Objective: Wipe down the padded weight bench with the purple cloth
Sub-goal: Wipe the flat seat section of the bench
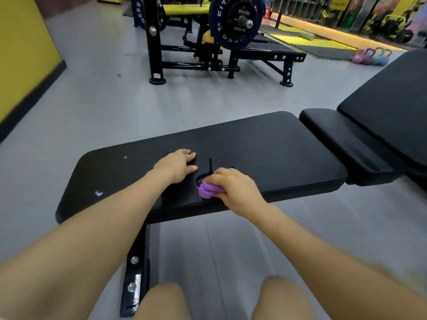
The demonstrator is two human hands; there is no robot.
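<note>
A black padded weight bench stretches across the middle of the view, with a smaller seat pad and an inclined back pad to its right. My right hand grips a bunched purple cloth and holds it down on the pad close to the near edge. My left hand rests on the pad just left of it, fingers bent onto the surface. A thin dark cord or crease curls on the pad between the two hands. Small white specks mark the pad's left end.
A black barbell rack with a large weight plate stands on the grey floor behind the bench. Several coloured kettlebells sit far right. A yellow wall runs along the left. My knees are below the bench's metal leg.
</note>
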